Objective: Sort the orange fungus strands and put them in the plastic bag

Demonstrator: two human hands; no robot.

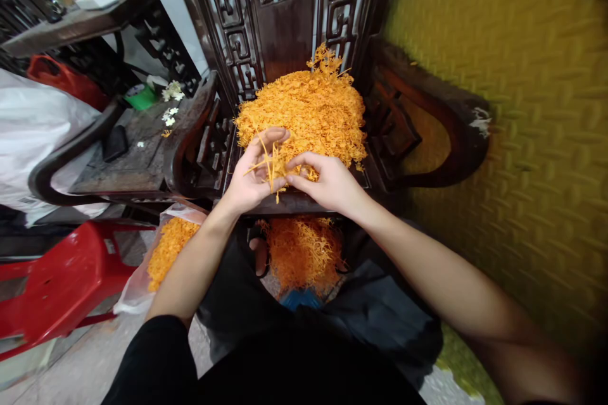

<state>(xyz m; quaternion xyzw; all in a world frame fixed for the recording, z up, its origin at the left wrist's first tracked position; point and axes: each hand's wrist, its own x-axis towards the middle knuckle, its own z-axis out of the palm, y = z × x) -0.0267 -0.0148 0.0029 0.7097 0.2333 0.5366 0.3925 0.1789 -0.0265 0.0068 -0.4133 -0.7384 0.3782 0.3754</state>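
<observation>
A large heap of orange branching plastic-looking pieces lies on the seat of a dark carved wooden chair in front of me. Over its near edge, my left hand is curled, palm up, around several thin orange stems. My right hand comes in from the other side, thumb and forefinger pinched on the end of this same small orange cluster. Exactly what lies between those fingertips is partly hidden. Below the seat, between my legs, is another pile of orange stems.
On the left are a clear bag of orange pieces and a red plastic chair. A second wooden seat holds a green tape roll, a dark flat object and small white pieces. Yellow textured sheeting covers the right side.
</observation>
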